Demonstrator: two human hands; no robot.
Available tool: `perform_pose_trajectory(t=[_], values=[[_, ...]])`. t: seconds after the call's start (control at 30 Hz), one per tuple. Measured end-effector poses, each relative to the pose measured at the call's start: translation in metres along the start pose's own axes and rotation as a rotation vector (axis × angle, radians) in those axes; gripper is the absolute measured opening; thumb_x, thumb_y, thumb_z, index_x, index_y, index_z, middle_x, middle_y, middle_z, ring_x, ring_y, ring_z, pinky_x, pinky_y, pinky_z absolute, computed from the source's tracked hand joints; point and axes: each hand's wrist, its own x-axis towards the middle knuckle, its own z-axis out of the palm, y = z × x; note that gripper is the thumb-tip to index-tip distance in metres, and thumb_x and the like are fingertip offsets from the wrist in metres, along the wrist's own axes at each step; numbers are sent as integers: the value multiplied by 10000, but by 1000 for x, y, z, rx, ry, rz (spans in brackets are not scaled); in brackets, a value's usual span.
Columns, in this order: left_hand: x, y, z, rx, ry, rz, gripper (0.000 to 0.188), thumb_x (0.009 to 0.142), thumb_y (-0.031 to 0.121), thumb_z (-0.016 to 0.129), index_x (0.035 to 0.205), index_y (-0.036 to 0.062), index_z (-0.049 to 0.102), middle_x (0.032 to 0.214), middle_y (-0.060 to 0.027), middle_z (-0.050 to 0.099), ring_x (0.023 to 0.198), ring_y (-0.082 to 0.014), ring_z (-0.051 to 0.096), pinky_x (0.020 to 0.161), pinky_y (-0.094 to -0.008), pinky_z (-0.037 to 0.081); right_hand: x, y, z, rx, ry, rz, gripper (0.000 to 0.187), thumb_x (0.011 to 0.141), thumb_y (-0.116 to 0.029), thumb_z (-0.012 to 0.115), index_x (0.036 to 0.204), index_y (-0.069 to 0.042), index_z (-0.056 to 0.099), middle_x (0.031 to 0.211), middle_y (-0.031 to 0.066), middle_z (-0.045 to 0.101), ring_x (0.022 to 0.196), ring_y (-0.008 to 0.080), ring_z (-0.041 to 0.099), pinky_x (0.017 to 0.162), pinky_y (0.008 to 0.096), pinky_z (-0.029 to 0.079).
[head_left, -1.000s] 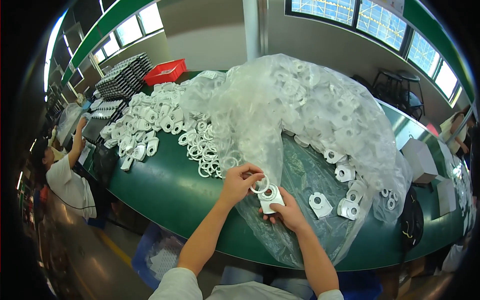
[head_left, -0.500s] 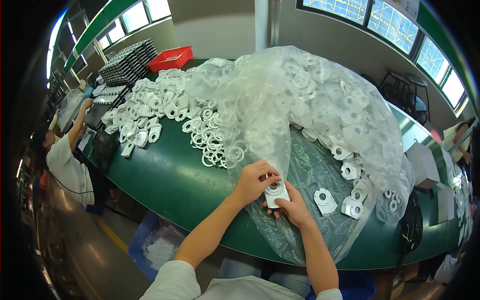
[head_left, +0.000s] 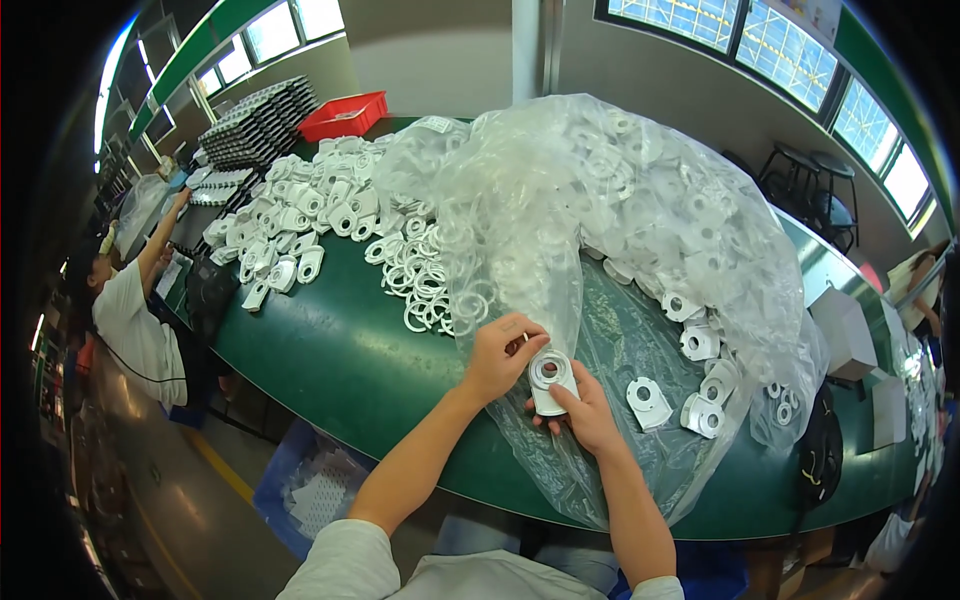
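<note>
In my right hand [head_left: 592,412] is a white plastic housing [head_left: 549,398] with a round ringed hole at its upper end. The thumb lies on its face and the fingers wrap beneath. My left hand [head_left: 503,358] hovers at the housing's upper left edge, thumb and fingers pinched together. A small pale sliver shows at those fingertips, too small to name. Left of the hands lies a heap of loose white rings [head_left: 425,300]. Beyond it spreads a pile of similar white housings [head_left: 300,205]. One loose housing [head_left: 649,403] rests on clear plastic to the right.
A large clear plastic bag [head_left: 545,220] full of white parts covers much of the green table [head_left: 330,345]. Stacked dark trays [head_left: 258,125] and a red bin [head_left: 343,116] stand far left. A blue bin [head_left: 285,490] sits below the near edge. A co-worker [head_left: 135,315] works at left.
My left fingers have lifted off the housing's ringed hole, slightly up and left, uncovering it. My right hand keeps its hold. The co-worker's arm has reached farther toward the trays.
</note>
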Motion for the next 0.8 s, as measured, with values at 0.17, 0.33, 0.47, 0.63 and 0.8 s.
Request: perform_pose_trajectory(t=[0.17,0.33,0.47,0.63,0.8], values=[[1,0,-3,38,-31,-1,60,809,47,648,843,-2,646,740,-26,575,586,-65,503,515,-208,385,-1,-2,-1,64,40,-7,320,923,-94,446,1230,-25,384,881,194,645,655,220,656,445,228,460],[1,10,-5,48,-136,-2,95,782,38,659,874,16,658,723,-26,563,557,-73,483,508,-211,374,1,-1,1,-1,84,-62,304,930,-104,426,1219,-17,390,875,200,643,651,234,656,452,246,472],[2,8,-4,43,-141,9,102,773,60,661,870,30,656,701,-48,553,538,-119,500,501,-244,396,1,1,-1,-16,134,-86,291,938,-105,418,1212,-12,391,874,198,642,643,231,651,457,248,475],[2,8,-2,44,-164,-6,143,769,53,659,911,41,661,716,-47,547,541,-116,493,505,-243,400,1,0,-2,31,120,-102,279,945,-109,419,1205,-12,391,882,193,642,650,228,649,466,245,477],[1,3,-2,39,-170,3,175,772,52,656,947,46,667,726,-46,548,538,-114,484,505,-241,397,1,1,-2,-22,105,-139,274,941,-93,423,1200,-14,383,902,200,640,681,243,659,476,249,486]])
